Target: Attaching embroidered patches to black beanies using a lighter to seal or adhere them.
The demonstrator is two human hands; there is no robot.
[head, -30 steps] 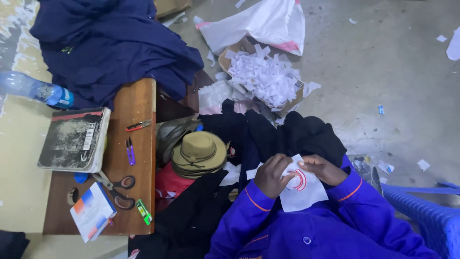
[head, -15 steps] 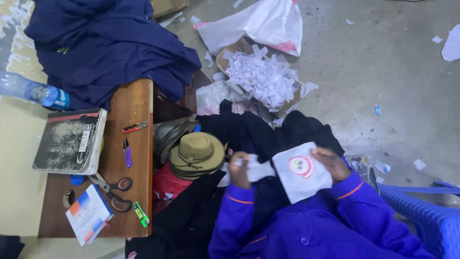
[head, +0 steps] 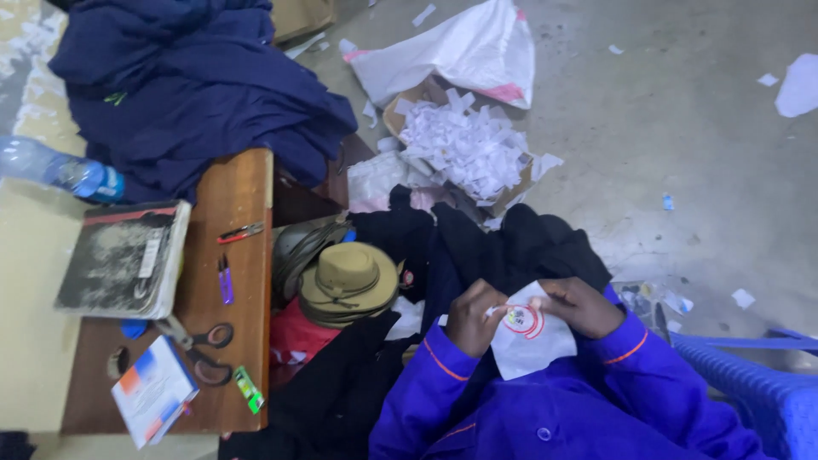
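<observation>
Starting from the left of the wooden bench (head: 243, 192), a plastic bottle (head: 60, 170) lies beyond the bench's far left corner, and a worn book (head: 123, 255) rests on the bench's left part. Nearer to the person, on the same bench, there are scissors (head: 200, 345) and a small booklet (head: 153, 392). Behind the bench a heap of dark blue cloth (head: 187, 85) is piled. Just right of the bench, khaki hats (head: 345, 281) sit in a stack among dark clothes.

Further right from the bench, well apart from it, the white paper piece with a round red emblem (head: 528, 336) is held above the lap. The left hand (head: 473, 315) is closed on the paper's left edge, fingers pinching beside the emblem. The right hand (head: 579, 302) is clamped on the paper's upper right edge. The paper lies between both hands, its long axis going from the hands down toward the body. The left hand is nearer to the emblem. Beyond the hands, a box of white paper scraps (head: 464, 145) stands on the floor.
</observation>
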